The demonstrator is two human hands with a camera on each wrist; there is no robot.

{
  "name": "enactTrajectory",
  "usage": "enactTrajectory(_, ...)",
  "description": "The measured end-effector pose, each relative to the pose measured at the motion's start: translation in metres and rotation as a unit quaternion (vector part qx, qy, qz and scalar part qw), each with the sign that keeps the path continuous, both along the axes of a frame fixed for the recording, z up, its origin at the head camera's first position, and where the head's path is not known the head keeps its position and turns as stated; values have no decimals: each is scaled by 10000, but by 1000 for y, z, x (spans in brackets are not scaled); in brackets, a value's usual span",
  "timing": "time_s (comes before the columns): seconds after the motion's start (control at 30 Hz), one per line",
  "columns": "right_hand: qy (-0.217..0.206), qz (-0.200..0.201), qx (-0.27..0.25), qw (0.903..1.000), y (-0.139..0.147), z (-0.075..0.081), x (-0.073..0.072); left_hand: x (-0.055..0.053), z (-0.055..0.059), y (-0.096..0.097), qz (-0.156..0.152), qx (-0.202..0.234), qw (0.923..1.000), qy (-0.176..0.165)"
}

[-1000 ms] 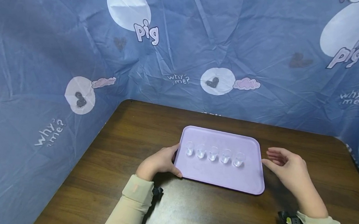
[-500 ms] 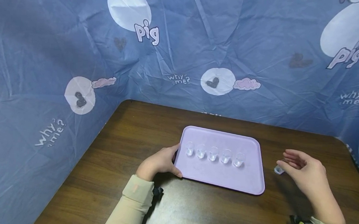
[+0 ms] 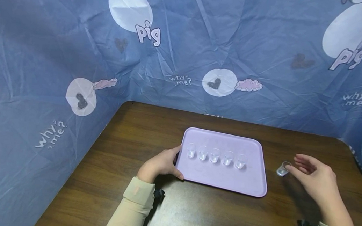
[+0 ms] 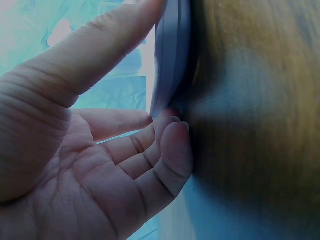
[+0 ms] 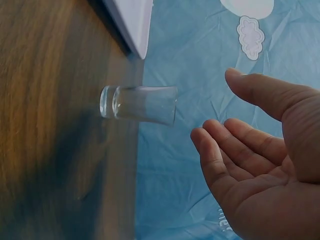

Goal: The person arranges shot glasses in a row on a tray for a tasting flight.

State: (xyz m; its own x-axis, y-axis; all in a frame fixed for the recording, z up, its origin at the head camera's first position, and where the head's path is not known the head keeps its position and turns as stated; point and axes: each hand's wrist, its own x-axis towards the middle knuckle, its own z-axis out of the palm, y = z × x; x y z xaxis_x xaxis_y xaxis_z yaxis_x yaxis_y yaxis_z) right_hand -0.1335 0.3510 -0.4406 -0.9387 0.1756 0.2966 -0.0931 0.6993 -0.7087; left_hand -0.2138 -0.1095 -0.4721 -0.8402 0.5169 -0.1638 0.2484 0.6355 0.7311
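Note:
A lilac tray (image 3: 220,180) lies on the brown table, with several small clear shot glasses (image 3: 214,156) upright in a row across it. My left hand (image 3: 160,164) holds the tray's near left corner, thumb at the front rim and fingers at the left rim. In the left wrist view, those fingers (image 4: 175,150) curl at the tray's edge. Another shot glass (image 5: 142,104) stands upright on the table, right of the tray. Just beyond its rim is my right hand (image 3: 318,178), thumb and fingers spread apart. The right wrist view shows a gap between that hand and the glass.
The wooden table (image 3: 112,188) runs up to a blue printed cloth (image 3: 178,56), which hangs behind it and along the left side. Bare tabletop shows in front of the tray and to its left.
My right hand has moved right, away from the tray's edge, and the shot glass beside the tray has come into full view. My left hand and the tray have stayed put.

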Motion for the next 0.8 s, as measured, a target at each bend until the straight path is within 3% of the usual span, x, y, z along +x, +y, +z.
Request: enactTrajectory(0.8, -731, 78, 345, 9967, 15, -29, -5, 1, 1, 0, 60, -12, 9999, -81)
